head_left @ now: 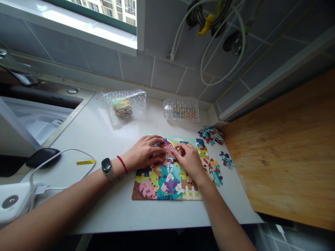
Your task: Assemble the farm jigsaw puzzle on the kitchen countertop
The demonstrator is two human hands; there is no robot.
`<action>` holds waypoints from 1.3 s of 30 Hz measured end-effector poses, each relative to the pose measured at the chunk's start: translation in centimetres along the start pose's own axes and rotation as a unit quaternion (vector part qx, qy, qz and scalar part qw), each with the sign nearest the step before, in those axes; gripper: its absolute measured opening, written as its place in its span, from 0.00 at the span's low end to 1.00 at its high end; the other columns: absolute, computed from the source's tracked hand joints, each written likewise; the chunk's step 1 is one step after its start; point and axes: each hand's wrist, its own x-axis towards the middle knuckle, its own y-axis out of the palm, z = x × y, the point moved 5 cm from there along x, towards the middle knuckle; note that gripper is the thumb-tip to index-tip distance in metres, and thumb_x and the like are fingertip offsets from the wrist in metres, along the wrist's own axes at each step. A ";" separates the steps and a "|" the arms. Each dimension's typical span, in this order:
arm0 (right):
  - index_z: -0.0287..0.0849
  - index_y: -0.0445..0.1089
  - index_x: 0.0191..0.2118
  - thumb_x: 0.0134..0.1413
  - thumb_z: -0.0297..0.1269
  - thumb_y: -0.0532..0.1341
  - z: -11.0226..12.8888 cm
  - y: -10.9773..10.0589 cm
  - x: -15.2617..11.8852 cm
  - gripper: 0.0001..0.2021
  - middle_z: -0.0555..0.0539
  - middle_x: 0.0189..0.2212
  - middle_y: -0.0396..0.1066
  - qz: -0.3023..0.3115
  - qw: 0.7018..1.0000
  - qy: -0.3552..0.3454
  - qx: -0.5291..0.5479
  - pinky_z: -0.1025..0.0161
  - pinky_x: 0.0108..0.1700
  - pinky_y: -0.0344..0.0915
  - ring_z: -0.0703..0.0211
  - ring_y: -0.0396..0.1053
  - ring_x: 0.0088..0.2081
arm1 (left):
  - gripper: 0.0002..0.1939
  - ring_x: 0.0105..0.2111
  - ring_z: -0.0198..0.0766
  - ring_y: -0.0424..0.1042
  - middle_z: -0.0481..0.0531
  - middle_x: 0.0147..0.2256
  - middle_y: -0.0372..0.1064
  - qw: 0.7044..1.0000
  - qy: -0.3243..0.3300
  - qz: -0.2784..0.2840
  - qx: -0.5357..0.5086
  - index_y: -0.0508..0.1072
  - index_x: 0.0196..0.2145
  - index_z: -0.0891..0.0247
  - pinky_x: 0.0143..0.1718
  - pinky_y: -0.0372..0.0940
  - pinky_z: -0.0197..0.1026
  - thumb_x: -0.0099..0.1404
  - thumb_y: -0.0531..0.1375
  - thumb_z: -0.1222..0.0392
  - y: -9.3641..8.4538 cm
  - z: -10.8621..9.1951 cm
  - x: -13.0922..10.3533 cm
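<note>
A colourful farm-animal jigsaw puzzle (169, 179) lies on the white counter in front of me, with a rabbit, a pink pig and a white fence on it. My left hand (143, 151) rests on its upper left part, fingers spread over the pieces. Across from it, my right hand (188, 159) pinches a brownish puzzle piece (170, 153) at the middle of the picture, below the red barn. The fingertips partly hide that piece. Several loose pieces (215, 170) lie by the puzzle's right edge, some overlapping it.
A pile of puzzle pieces (211, 134) and a small cluster (226, 159) sit to the right, near a wooden board (282, 146). Two bubble-wrap bags (125, 106) with pieces stand at the back. On the left are a sink (75, 116), a white cable (75, 150) and a white device (14, 202).
</note>
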 end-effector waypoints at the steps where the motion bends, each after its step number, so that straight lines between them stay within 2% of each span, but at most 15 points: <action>1: 0.46 0.78 0.42 0.64 0.43 0.64 -0.2 -0.1 0.0 0.08 0.46 0.31 0.76 -0.004 1.000 0.009 0.028 0.58 0.40 0.69 0.52 0.73 0.35 | 0.12 0.61 0.55 0.68 0.58 0.59 0.71 1.000 -0.003 0.001 0.000 0.82 0.48 0.53 0.59 0.67 0.59 0.70 0.67 0.51 0.0 0.0 0.0; 4: 0.46 0.79 0.48 0.64 0.43 0.62 -0.8 -0.4 0.0 0.13 0.48 0.30 0.76 0.005 0.991 0.055 0.122 0.60 0.33 0.70 0.56 0.72 0.28 | 0.12 0.61 0.55 0.68 0.58 0.59 0.71 1.000 -0.008 0.001 -0.005 0.82 0.49 0.54 0.59 0.67 0.60 0.70 0.67 0.51 0.0 0.1 0.0; 7: 0.44 0.78 0.53 0.61 0.47 0.63 -1.3 -0.3 -0.1 0.19 0.51 0.24 0.72 0.042 0.971 0.115 0.207 0.63 0.22 0.65 0.60 0.66 0.20 | 0.13 0.61 0.55 0.68 0.59 0.59 0.71 1.000 -0.006 0.002 -0.007 0.82 0.50 0.54 0.59 0.67 0.61 0.70 0.67 0.52 0.0 0.1 0.0; 9: 0.43 0.78 0.53 0.60 0.50 0.64 -1.5 -0.2 -0.2 0.22 0.51 0.24 0.72 0.054 0.959 0.138 0.243 0.64 0.19 0.64 0.61 0.65 0.19 | 0.13 0.60 0.55 0.69 0.59 0.59 0.71 1.000 -0.006 0.002 -0.006 0.82 0.49 0.54 0.59 0.67 0.61 0.70 0.67 0.51 0.0 0.1 0.0; 13: 0.42 0.79 0.53 0.60 0.51 0.65 -1.8 -0.3 0.0 0.23 0.48 0.29 0.77 0.036 0.958 0.129 0.255 0.64 0.24 0.68 0.59 0.70 0.25 | 0.16 0.61 0.55 0.68 0.59 0.59 0.72 1.000 -0.005 0.001 -0.010 0.80 0.52 0.55 0.59 0.67 0.61 0.69 0.67 0.50 0.1 0.2 0.0; 18: 0.43 0.80 0.52 0.61 0.43 0.63 -1.6 -0.8 0.4 0.17 0.44 0.39 0.80 -0.001 0.979 0.055 0.198 0.59 0.43 0.74 0.54 0.76 0.39 | 0.22 0.60 0.55 0.69 0.61 0.60 0.70 1.000 -0.006 -0.002 -0.021 0.75 0.57 0.58 0.60 0.67 0.60 0.70 0.66 0.47 0.0 0.5 -0.1; 21: 0.44 0.80 0.52 0.63 0.40 0.61 -1.4 -1.1 0.5 0.16 0.42 0.46 0.78 -0.008 0.984 0.026 0.174 0.57 0.48 0.73 0.53 0.76 0.45 | 0.22 0.58 0.52 0.71 0.62 0.60 0.70 0.999 -0.024 -0.014 -0.045 0.69 0.62 0.60 0.59 0.68 0.58 0.77 0.58 0.49 -0.3 0.8 -0.1; 24: 0.44 0.80 0.53 0.64 0.40 0.60 -1.5 -1.1 0.5 0.16 0.42 0.46 0.78 -0.002 0.983 0.022 0.183 0.57 0.49 0.73 0.53 0.76 0.47 | 0.21 0.56 0.47 0.73 0.62 0.58 0.72 0.995 -0.052 -0.038 -0.079 0.65 0.65 0.62 0.58 0.69 0.54 0.81 0.47 0.55 -0.8 1.0 -0.1; 26: 0.45 0.79 0.54 0.65 0.42 0.61 -1.6 -1.0 0.4 0.17 0.43 0.47 0.79 -0.003 0.979 0.027 0.204 0.57 0.50 0.74 0.53 0.76 0.48 | 0.21 0.55 0.46 0.74 0.61 0.57 0.73 0.992 -0.058 -0.050 -0.099 0.64 0.66 0.63 0.58 0.70 0.51 0.82 0.45 0.57 -1.0 1.1 -0.1; 30: 0.45 0.80 0.50 0.61 0.47 0.66 -1.8 -0.5 0.2 0.17 0.43 0.46 0.81 0.005 0.963 0.065 0.261 0.56 0.49 0.76 0.52 0.79 0.45 | 0.20 0.55 0.47 0.73 0.61 0.56 0.73 0.992 -0.051 -0.055 -0.097 0.68 0.63 0.62 0.58 0.71 0.53 0.80 0.48 0.60 -1.2 1.4 0.0; 35: 0.45 0.81 0.41 0.58 0.50 0.69 -1.2 -0.3 -0.1 0.14 0.44 0.38 0.82 0.019 0.958 0.091 0.272 0.60 0.36 0.77 0.52 0.78 0.37 | 0.20 0.60 0.52 0.68 0.58 0.56 0.75 0.999 -0.010 -0.013 -0.038 0.79 0.52 0.59 0.62 0.67 0.62 0.69 0.54 0.71 -0.8 2.0 -0.1; 39: 0.44 0.80 0.40 0.56 0.50 0.70 -0.9 -0.5 -0.1 0.15 0.44 0.37 0.82 0.017 0.954 0.090 0.285 0.60 0.35 0.77 0.53 0.78 0.36 | 0.19 0.61 0.55 0.68 0.57 0.57 0.75 1.000 -0.020 -0.008 -0.011 0.82 0.51 0.55 0.60 0.68 0.64 0.70 0.57 0.68 -0.8 2.2 -0.3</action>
